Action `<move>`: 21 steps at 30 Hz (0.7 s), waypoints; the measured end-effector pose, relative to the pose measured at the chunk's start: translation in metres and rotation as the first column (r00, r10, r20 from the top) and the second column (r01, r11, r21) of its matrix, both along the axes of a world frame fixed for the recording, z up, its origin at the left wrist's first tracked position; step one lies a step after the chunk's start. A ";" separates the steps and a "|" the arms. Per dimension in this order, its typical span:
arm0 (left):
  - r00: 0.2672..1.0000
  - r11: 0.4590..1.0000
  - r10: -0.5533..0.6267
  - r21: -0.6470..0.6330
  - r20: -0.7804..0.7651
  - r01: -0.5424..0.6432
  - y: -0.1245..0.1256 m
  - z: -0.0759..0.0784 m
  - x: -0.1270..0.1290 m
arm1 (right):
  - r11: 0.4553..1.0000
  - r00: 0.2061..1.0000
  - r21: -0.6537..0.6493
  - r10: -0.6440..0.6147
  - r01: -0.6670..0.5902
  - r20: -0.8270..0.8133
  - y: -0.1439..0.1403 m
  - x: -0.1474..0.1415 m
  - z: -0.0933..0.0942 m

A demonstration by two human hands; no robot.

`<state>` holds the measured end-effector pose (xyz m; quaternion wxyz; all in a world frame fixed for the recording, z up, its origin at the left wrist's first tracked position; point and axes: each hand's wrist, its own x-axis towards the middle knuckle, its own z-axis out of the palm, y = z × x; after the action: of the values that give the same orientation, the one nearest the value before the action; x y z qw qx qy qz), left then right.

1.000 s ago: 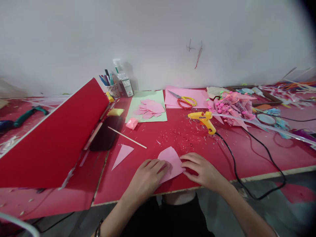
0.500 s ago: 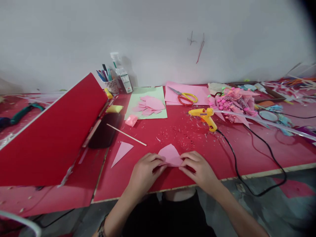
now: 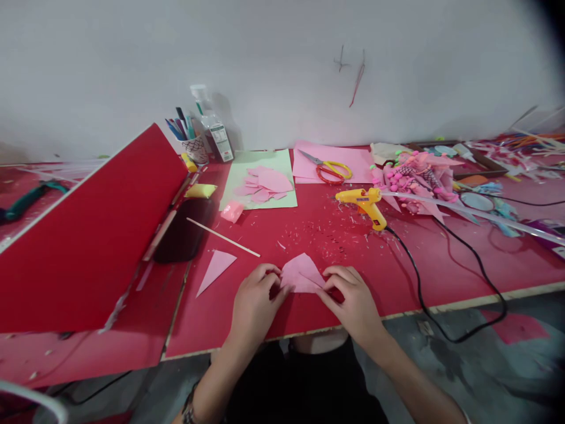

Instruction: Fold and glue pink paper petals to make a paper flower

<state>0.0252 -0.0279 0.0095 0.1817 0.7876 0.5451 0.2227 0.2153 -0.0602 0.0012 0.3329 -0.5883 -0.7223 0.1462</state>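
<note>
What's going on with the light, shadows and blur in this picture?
In the head view, the upper right corner falls to black; the bottle casts a soft shadow on the wall; the print on the label is too blurred to read; yet the pink paper between left hand and right hand is clear enough to show its folded flap.

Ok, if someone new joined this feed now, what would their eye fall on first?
Probably the big red board, slanting up at the left side of the table. Next, likely the yellow glue gun right of centre, its black cord looping below the near edge. Then the small pink paper near the front, between the left hand and right hand.
</note>
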 end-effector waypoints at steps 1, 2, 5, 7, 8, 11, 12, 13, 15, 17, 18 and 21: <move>1.000 1.000 0.004 0.005 -0.009 -0.004 0.000 0.000 0.000 | 1.000 1.000 0.001 -0.002 0.002 -0.003 0.000 0.000 0.001; 1.000 1.000 0.005 0.010 -0.017 -0.005 0.000 -0.001 0.000 | 1.000 1.000 0.001 -0.002 0.002 -0.002 0.000 0.000 0.001; 1.000 1.000 0.003 0.028 -0.029 -0.002 0.000 0.000 0.000 | 1.000 1.000 0.007 -0.001 0.001 0.011 -0.001 0.002 0.002; 0.999 0.999 0.001 0.034 -0.032 0.000 0.001 0.000 -0.001 | 1.000 1.000 0.011 0.004 -0.004 0.011 -0.001 0.003 0.002; 1.000 0.999 0.000 0.034 -0.031 0.001 0.001 0.001 -0.001 | 1.000 1.000 0.009 0.008 -0.008 0.006 -0.002 0.004 0.002; 1.000 1.000 -0.001 0.027 -0.025 0.002 0.001 0.001 -0.001 | 1.000 1.000 -0.001 0.013 -0.013 -0.007 -0.003 0.006 0.001; 1.000 1.000 -0.001 0.027 -0.022 0.002 0.001 0.001 -0.001 | 1.000 1.000 -0.005 0.008 -0.008 -0.006 -0.004 0.007 0.001; 1.000 1.000 -0.003 0.025 -0.019 0.003 0.001 0.001 -0.001 | 1.000 1.000 -0.015 0.002 -0.002 0.000 -0.004 0.007 0.001; 1.000 1.000 -0.002 0.021 -0.015 0.003 0.001 0.001 -0.001 | 0.999 1.000 -0.033 -0.013 0.013 0.011 -0.005 0.008 0.002; 1.000 1.000 0.002 0.008 -0.018 -0.001 0.001 0.001 0.000 | 0.999 1.000 -0.046 -0.023 0.023 0.012 -0.005 0.010 0.003; 1.000 1.000 0.003 0.004 -0.020 -0.003 0.001 0.000 0.000 | 0.998 1.000 -0.051 -0.022 0.022 0.010 -0.005 0.010 0.004; 1.000 1.000 -0.004 0.010 -0.024 0.004 0.001 0.000 0.000 | 0.997 1.000 -0.074 -0.003 0.003 -0.001 -0.004 0.013 0.007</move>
<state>0.0252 -0.0270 0.0096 0.1719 0.7920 0.5446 0.2157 0.2286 -0.0642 0.0084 0.3114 -0.6014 -0.7153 0.1726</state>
